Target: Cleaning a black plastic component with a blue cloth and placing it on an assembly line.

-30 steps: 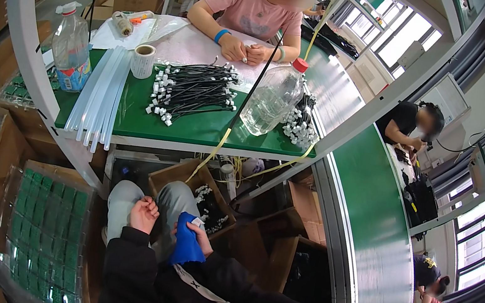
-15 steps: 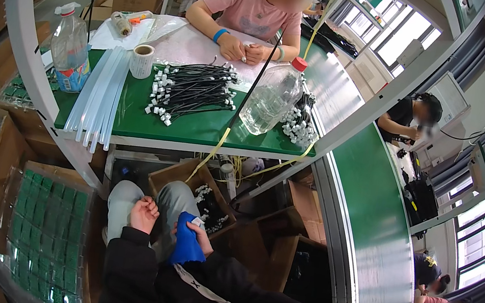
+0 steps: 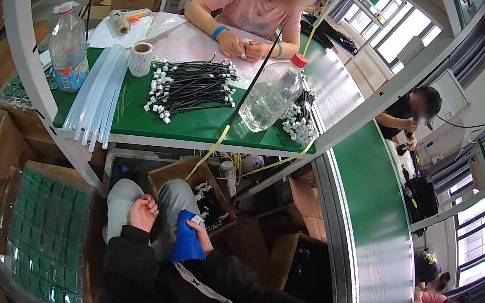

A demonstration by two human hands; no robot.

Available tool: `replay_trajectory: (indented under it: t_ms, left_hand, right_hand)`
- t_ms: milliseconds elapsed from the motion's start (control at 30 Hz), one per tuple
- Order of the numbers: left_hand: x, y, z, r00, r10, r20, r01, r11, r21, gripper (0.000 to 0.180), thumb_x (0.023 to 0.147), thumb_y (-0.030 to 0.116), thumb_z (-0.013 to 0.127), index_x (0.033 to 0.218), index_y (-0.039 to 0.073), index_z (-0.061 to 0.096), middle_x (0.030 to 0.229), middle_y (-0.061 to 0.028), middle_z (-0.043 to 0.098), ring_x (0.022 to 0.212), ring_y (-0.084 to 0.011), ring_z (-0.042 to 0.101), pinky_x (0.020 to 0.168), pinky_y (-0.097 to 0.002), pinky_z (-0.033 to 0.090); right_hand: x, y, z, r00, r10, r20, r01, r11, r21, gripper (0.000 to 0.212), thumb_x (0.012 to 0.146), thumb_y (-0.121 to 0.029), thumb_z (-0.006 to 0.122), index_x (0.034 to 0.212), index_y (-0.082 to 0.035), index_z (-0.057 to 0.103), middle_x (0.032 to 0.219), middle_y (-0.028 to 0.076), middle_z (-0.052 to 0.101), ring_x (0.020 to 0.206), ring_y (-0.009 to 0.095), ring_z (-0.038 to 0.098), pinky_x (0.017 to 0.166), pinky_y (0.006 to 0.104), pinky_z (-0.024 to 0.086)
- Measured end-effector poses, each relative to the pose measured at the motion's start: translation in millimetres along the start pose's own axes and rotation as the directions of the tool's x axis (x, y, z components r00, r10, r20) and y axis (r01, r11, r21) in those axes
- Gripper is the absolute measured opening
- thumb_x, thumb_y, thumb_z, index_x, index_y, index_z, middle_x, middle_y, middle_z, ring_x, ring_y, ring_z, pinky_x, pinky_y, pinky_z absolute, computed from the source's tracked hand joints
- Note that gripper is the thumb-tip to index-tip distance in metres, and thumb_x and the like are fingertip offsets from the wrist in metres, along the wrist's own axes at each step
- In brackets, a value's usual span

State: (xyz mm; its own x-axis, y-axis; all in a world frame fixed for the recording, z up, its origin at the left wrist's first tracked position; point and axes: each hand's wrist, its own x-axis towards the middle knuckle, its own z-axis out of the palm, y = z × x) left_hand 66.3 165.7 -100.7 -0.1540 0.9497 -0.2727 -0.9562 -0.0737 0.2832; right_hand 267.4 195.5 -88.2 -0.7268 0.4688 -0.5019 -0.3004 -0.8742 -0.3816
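— Where are the hands?
— In the lap: left hand [image 3: 144, 212] rests on the knee, fingers curled, holding nothing; right hand [image 3: 196, 233] is clamped on a blue cloth [image 3: 185, 241].
— Beyond?
— A cardboard box [image 3: 188, 174] of connectors under the green table [image 3: 195, 128] — black cable bundle [image 3: 192, 88] on top.

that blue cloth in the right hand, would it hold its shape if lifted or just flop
The blue cloth would likely flop: it drapes in soft folds over the knee under the right hand. It looks thin, so probably light for its size. Being fabric, it seems unlikely to roll or slip. The left hand rests beside it, apart.
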Motion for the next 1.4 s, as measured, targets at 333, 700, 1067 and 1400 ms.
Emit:
replay_trajectory:
  t_ms: [333,700,1067,1400]
  left_hand:
    - [5.5,3.9,-13.1,0.993,-0.074,0.091,0.076,0.997,-0.014,0.006,0.076,0.011,0.049,0.081,0.007,0.049,0.065,-0.0013,0.039,0.057,-0.0127,0.037,0.055,-0.0257,0.033]
    - [11.3,9.1,-11.9,0.984,-0.059,0.167,0.059,0.998,0.002,0.007,0.078,0.008,0.048,0.085,0.006,0.046,0.069,-0.0019,0.038,0.059,-0.0129,0.036,0.057,-0.0267,0.034]
    - [13.1,20.3,-20.7,0.975,-0.061,0.212,0.051,0.997,0.055,0.007,0.081,0.008,0.047,0.086,0.004,0.044,0.070,-0.0035,0.039,0.062,-0.0146,0.037,0.058,-0.0274,0.034]
    - [13.9,20.2,-14.6,0.982,-0.034,0.188,0.018,0.996,0.087,0.003,0.083,0.007,0.043,0.084,0.004,0.042,0.069,-0.0029,0.037,0.062,-0.0131,0.036,0.058,-0.0263,0.033]
  right_hand:
    - [-5.3,0.4,11.4,0.999,0.015,-0.042,-0.014,1.000,0.021,0.037,0.080,-0.031,0.060,0.106,-0.005,0.054,0.091,0.008,0.062,0.079,0.019,0.060,0.071,0.0309,0.048]
    - [-2.5,0.0,6.6,0.999,-0.021,-0.036,0.026,0.991,0.135,0.030,0.076,-0.028,0.065,0.097,-0.007,0.059,0.085,0.006,0.064,0.073,0.018,0.060,0.069,0.0278,0.048]
    - [13.2,11.2,-1.7,0.990,-0.140,-0.014,0.141,0.982,0.126,0.034,0.074,-0.024,0.067,0.102,-0.008,0.057,0.092,0.006,0.062,0.076,0.016,0.058,0.072,0.0302,0.047]
    - [20.9,11.9,-5.9,0.973,-0.224,-0.045,0.227,0.973,0.053,0.034,0.073,-0.025,0.067,0.101,-0.009,0.058,0.090,0.004,0.063,0.075,0.015,0.057,0.072,0.0292,0.046]
